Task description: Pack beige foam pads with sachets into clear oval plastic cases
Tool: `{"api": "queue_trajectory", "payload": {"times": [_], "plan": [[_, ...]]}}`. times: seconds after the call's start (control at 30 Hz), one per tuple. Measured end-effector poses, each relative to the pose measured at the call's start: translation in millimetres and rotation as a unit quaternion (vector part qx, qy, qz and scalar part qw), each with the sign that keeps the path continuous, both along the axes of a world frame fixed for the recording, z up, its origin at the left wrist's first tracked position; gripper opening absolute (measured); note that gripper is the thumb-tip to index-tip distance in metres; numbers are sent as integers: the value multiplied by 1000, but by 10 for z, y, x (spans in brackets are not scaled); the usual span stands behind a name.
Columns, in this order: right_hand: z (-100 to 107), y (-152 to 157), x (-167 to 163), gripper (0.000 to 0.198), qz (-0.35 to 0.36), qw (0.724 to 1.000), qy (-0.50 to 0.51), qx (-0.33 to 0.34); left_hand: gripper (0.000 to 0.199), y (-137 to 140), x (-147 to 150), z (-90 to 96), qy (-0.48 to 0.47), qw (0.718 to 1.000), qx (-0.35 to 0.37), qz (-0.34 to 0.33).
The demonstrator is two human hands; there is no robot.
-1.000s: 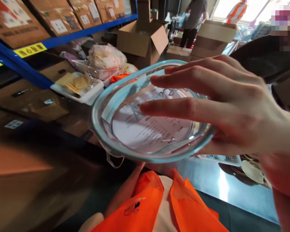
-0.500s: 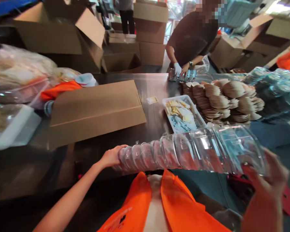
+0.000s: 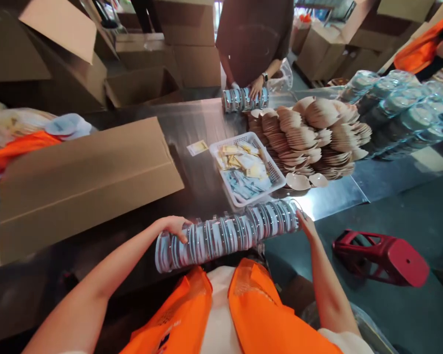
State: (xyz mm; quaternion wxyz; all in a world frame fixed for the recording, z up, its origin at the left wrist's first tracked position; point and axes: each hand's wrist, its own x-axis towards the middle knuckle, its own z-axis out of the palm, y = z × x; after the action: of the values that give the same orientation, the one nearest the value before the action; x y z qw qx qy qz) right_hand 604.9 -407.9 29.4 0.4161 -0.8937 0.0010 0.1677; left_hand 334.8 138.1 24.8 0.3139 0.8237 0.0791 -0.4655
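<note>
A long row of nested clear plastic containers (image 3: 229, 237) lies sideways just in front of my body, at the near edge of the table. Pale bluish-white rounds show through the clear walls. My left hand (image 3: 176, 228) is closed over the top of the row near its left end, thumb on the near side. At the right end, my right hand (image 3: 305, 223) grips the last container, with some of its fingers hidden behind the plastic. Right behind the row stands a white basket (image 3: 281, 181) of small yellow and blue packets.
Stacked tan paddle-shaped pieces (image 3: 321, 128) lie beyond the basket, with upright stacks of clear containers (image 3: 402, 105) to their right. A cardboard sheet (image 3: 88, 182) covers the left table. Across it, a co-worker's hand (image 3: 256, 88) touches another container row. A red stool (image 3: 384, 258) is on the floor.
The container row looked longer, with wide clear containers at its right end; now it is shorter and tightly nested. My right hand has come inward. The view has shifted right.
</note>
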Motion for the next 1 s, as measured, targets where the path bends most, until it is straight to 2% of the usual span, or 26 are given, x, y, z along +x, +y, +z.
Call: {"api": "queue_trajectory", "payload": {"times": [0.1, 0.17, 0.23, 0.3, 0.33, 0.4, 0.43, 0.5, 0.57, 0.63, 0.67, 0.7, 0.77, 0.87, 0.93, 1.0], "plan": [[-86, -215, 460, 69, 25, 999, 39, -9, 92, -191, 89, -184, 36, 991, -96, 90], [-145, -395, 686, 68, 48, 997, 61, -7, 98, -351, 102, -241, 54, 981, -116, 143], [-211, -566, 812, 72, 87, 993, 85, 9, 103, -493, 92, -211, 57, 977, -106, 178], [-263, -708, 869, 75, 116, 989, 82, 30, 105, -598, 77, -80, 40, 978, -63, 192], [-277, -762, 894, 74, 115, 991, 54, 34, 103, -643, 79, 19, 35, 980, -16, 197], [-275, -808, 988, 66, 87, 994, -63, 13, 91, -758, 142, 259, 20, 970, 120, 210], [-259, -788, 1067, 59, 83, 988, -134, -5, 81, -843, 224, 383, 6, 957, 189, 222], [-205, -647, 1282, 48, 138, 959, -245, -37, 55, -1096, 533, 585, -67, 925, 277, 251], [-129, -395, 1529, 47, 250, 923, -285, -60, 42, -1448, 1044, 668, -190, 908, 250, 276], [-40, -124, 1755, 47, 340, 897, -271, -81, 41, -1833, 1678, 609, -309, 896, 218, 234], [9, -17, 1850, 43, 359, 893, -256, -87, 44, -2007, 1999, 541, -347, 890, 214, 205], [61, 57, 1931, 38, 358, 898, -243, -86, 50, -2152, 2299, 460, -365, 886, 209, 194], [178, 96, 2041, 31, 305, 924, -226, -51, 61, -2323, 2784, 304, -388, 879, 201, 191], [388, -46, 2063, 40, 146, 968, -179, 100, 56, -2294, 3148, 189, -399, 868, 166, 243], [525, -170, 1979, 49, 45, 963, -110, 240, 44, -2190, 3172, 199, -399, 864, 138, 273], [624, -250, 1834, 52, -22, 933, -52, 354, 34, -2138, 3081, 250, -397, 859, 124, 298]]}}
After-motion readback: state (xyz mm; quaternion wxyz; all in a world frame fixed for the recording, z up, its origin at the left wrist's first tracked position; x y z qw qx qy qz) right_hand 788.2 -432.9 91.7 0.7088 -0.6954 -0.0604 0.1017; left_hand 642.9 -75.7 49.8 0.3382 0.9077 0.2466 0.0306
